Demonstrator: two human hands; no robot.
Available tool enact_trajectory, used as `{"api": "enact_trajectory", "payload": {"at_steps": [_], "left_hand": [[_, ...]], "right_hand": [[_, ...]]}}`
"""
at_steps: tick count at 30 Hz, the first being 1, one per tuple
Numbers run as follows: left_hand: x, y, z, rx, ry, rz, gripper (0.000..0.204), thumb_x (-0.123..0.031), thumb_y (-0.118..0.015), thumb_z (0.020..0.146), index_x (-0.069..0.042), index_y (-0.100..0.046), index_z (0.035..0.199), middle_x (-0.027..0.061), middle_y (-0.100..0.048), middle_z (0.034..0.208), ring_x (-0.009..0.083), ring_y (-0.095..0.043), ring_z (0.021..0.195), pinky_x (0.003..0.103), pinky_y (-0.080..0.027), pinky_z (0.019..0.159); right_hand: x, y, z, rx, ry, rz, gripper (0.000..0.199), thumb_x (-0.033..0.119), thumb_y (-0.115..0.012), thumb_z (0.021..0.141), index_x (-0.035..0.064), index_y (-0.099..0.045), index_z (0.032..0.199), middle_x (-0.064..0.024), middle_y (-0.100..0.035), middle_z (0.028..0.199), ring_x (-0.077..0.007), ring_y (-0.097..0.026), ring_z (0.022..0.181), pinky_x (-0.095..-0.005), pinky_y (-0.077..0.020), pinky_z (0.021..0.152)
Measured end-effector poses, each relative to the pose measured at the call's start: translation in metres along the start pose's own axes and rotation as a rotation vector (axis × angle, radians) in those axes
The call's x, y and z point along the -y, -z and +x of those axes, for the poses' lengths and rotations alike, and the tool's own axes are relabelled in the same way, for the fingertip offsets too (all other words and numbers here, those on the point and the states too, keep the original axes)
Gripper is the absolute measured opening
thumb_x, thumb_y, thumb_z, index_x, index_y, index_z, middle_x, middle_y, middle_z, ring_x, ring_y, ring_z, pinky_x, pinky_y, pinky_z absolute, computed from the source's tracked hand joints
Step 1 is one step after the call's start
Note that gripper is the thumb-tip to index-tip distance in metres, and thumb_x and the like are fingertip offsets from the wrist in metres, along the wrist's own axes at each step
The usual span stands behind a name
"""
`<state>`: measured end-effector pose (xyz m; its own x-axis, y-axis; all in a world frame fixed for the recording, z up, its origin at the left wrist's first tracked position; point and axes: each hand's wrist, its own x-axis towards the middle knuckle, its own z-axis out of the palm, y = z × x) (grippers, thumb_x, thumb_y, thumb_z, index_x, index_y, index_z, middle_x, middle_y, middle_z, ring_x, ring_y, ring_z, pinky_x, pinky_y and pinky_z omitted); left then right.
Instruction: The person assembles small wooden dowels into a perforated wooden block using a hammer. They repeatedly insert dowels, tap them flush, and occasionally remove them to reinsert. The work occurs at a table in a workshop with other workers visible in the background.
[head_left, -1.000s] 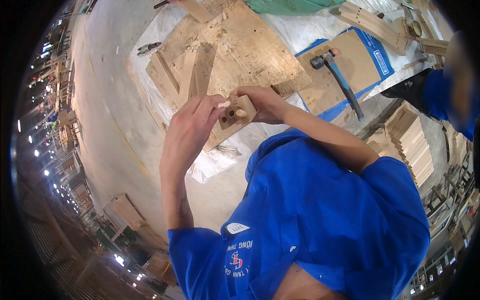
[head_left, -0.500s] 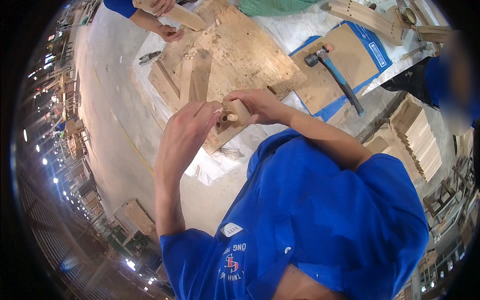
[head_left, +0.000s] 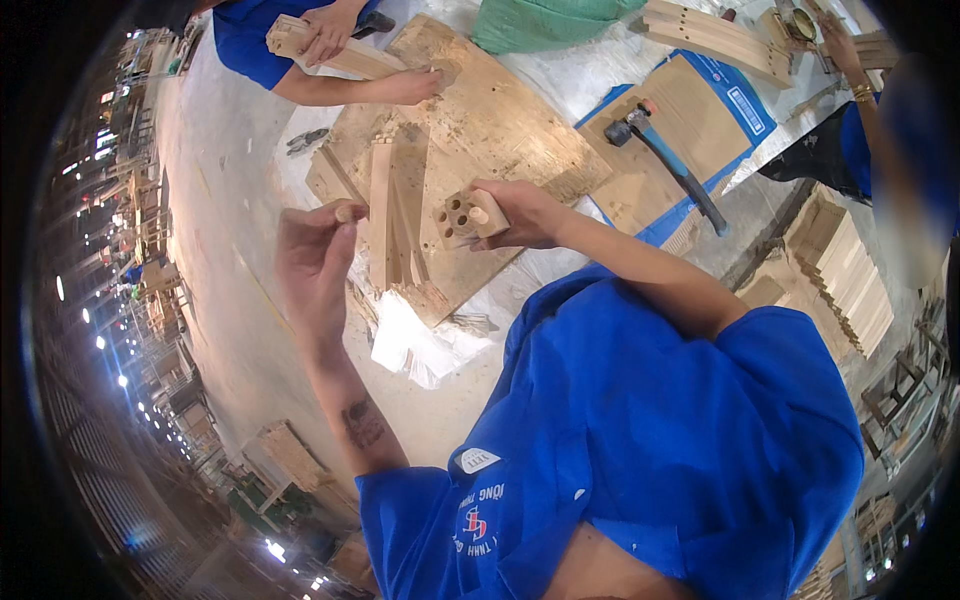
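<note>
By the left hand (head_left: 318, 252), a small dowel (head_left: 348, 212) seems pinched, apart from the drilled block (head_left: 471, 229) gripped in the right hand (head_left: 522, 212) above the worn board (head_left: 500, 110). Dowel fitting appears in hand; alignment with an open hole (head_left: 461, 221) is called for next.

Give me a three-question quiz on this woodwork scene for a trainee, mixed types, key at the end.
1. Which of the camera wearer's hands grips the wooden block with holes in it?
2. True or false: the hammer lies on the green sack.
3. What sticks out of the block's holed face?
A) a metal nail
B) a wooden peg
C) a screwdriver

Key:
1. The right hand.
2. False; it lies across a blue-edged brown sheet.
3. B
</note>
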<state>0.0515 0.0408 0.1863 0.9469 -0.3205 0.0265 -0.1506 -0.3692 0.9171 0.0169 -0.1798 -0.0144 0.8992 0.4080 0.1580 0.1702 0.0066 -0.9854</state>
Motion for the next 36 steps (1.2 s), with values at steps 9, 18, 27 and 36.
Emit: {"api": "enact_trajectory", "payload": {"at_steps": [9,18,27,36], "left_hand": [[0.019,-0.058,-0.005,0.075,0.168,0.108,0.02,-0.009,-0.062,0.1,0.0,-0.062,0.118,0.0123,-0.074,0.11,0.0167,-0.067,0.108,0.031,-0.049,0.098],[0.001,-0.054,0.003,0.295,-0.062,0.704,0.017,-0.011,-0.069,0.093,-0.002,-0.067,0.107,0.0113,-0.068,0.093,0.0263,-0.067,0.088,0.036,-0.053,0.079],[-0.026,-0.042,0.02,0.615,-0.246,0.995,0.016,-0.006,-0.063,0.087,-0.004,-0.064,0.103,0.0123,-0.059,0.088,0.0298,-0.064,0.085,0.041,-0.052,0.074],[-0.035,-0.052,0.006,0.589,-0.146,0.995,0.011,-0.006,-0.061,0.087,-0.003,-0.06,0.097,0.0132,-0.059,0.084,0.0327,-0.064,0.084,0.043,-0.051,0.072]], "right_hand": [[-0.003,-0.005,-0.002,0.046,-0.064,-0.027,0.056,0.027,-0.086,0.078,0.0122,-0.056,0.123,-0.0135,-0.068,0.109,-0.0367,-0.065,0.104,-0.0435,-0.0519,0.087],[0.002,-0.001,-0.002,0.05,-0.054,-0.056,0.056,0.026,-0.086,0.078,0.0113,-0.056,0.123,-0.0139,-0.068,0.108,-0.0357,-0.066,0.104,-0.0431,-0.0518,0.087],[0.01,-0.009,-0.004,0.018,-0.012,0.031,0.054,0.022,-0.086,0.078,0.0101,-0.059,0.123,-0.0129,-0.069,0.106,-0.0316,-0.066,0.098,-0.0382,-0.0512,0.084],[0.004,-0.014,-0.01,0.049,-0.092,0.143,0.056,0.026,-0.085,0.077,0.0123,-0.06,0.125,-0.0119,-0.071,0.109,-0.0309,-0.068,0.099,-0.0372,-0.0513,0.084]]}}
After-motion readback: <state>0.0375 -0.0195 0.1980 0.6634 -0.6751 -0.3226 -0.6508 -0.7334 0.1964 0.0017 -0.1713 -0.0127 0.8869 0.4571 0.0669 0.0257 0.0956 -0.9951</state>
